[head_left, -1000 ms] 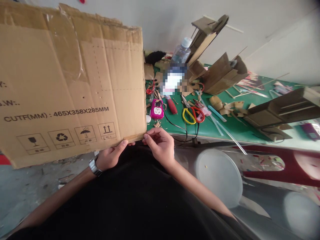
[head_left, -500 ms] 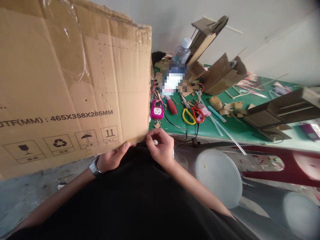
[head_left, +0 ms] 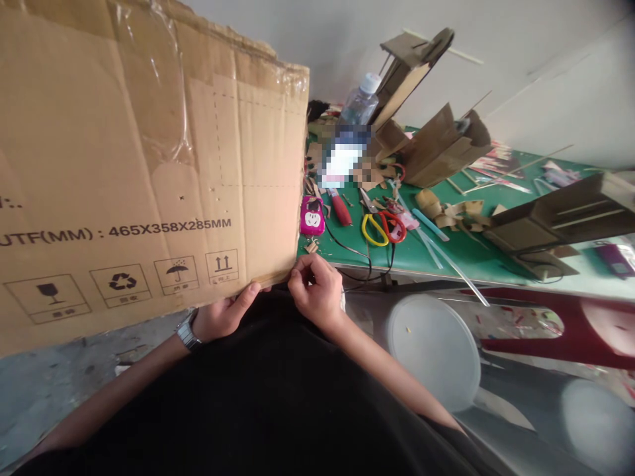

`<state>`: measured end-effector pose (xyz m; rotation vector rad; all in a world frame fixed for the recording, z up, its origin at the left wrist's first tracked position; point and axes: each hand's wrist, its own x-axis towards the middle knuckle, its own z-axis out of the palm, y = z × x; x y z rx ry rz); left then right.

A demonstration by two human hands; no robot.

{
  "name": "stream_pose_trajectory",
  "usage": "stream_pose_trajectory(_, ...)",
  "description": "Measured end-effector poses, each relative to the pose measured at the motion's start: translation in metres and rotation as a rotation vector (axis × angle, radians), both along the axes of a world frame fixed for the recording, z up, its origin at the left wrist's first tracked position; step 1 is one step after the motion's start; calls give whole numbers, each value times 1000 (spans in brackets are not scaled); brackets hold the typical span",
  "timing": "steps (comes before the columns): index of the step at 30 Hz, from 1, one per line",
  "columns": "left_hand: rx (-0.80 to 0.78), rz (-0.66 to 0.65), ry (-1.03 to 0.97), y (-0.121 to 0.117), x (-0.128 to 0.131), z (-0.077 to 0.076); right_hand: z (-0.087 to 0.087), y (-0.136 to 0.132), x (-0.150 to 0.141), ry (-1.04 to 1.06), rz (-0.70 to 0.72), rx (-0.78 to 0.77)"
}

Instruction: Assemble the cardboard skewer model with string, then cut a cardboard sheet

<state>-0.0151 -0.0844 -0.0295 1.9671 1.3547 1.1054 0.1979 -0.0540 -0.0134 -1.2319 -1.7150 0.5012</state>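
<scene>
A large printed cardboard sheet stands tilted in front of me, filling the left of the head view. Clear tape runs down its upper part. My left hand, with a watch on the wrist, grips the lower edge, thumb on the near face and fingers mostly hidden behind. At the sheet's lower right corner, my right hand is closed with thumb and forefinger pinched together. Whether it pinches the corner or some small piece there cannot be made out.
On the green table lie scissors, a red-handled tool, a pink power socket and clear sticks. A plastic bottle and several cardboard constructions stand behind. A round grey stool is below the table edge.
The cardboard sheet has shifted slightly right and its upper right corner a little down. My right hand has turned slightly, and the small white bit near its palm no longer shows. My left hand keeps its grip.
</scene>
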Motion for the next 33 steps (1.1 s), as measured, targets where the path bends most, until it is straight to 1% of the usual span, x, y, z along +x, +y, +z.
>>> stream_pose_trajectory(3, 69, 27, 60, 0, 1, -2, -1, 0, 0, -33, 25, 40)
stream_pose_trajectory(8, 103, 44, 87, -1, 1, -5, -1, -1, 3, 17, 35, 43)
stream_pose_trajectory(11, 103, 37, 86, -1, 1, -6, 1, -3, 5, 37, 28, 34)
stream_pose_trajectory(17, 152, 13, 93, -1, 0, -7, 3, -2, 3, 1, 7, 37)
stream_pose_trajectory(21, 154, 6, 74, -1, -1, -6, 0, 0, 2, 5, 3, 43)
stream_pose_trajectory(24, 143, -4, 82, -1, -2, -6, -2, 2, 2, -8, 34, 27)
stream_pose_trajectory(29, 141, 20, 121, 0, -3, -6, -4, 4, 1, -29, 79, 15)
stream_pose_trajectory(33, 95, 34, 107, 0, -1, -6, -5, 3, 3, 0, 78, 16)
